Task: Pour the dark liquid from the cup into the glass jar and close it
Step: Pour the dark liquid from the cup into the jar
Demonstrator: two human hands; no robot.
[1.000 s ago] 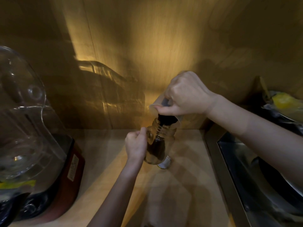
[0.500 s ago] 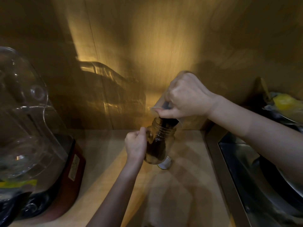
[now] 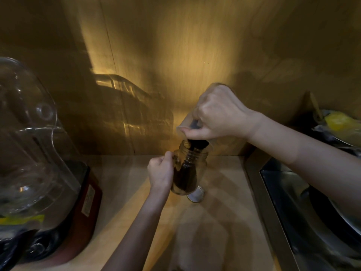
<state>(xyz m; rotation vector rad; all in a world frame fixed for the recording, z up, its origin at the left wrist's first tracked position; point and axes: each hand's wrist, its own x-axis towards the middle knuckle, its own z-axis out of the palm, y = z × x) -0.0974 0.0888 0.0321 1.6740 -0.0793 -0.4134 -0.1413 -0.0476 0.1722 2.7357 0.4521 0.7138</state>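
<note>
Standing far to the left of both hands, a blender (image 3: pixel 39 153) with a clear jug sits on the counter (image 3: pixel 224 222). Left hand (image 3: pixel 160 173) wraps the glass jar (image 3: pixel 187 173), holding it upright. Directly above, right hand (image 3: pixel 218 116) grips a tilted cup (image 3: pixel 187 124), dark liquid (image 3: pixel 184 178) streaming into the jar. A lid (image 3: pixel 195 195) lies just behind the jar. A sink (image 3: pixel 312 212) lies to the right.

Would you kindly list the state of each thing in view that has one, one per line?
Cup: tipped over the jar's mouth, pouring.
Glass jar: open, standing on the counter, partly filled with dark liquid.
Jar lid: off, lying on the counter by the jar's base.
Right hand: gripping the cup.
Left hand: holding the jar's side.
Blender jug: apparently empty.
</note>
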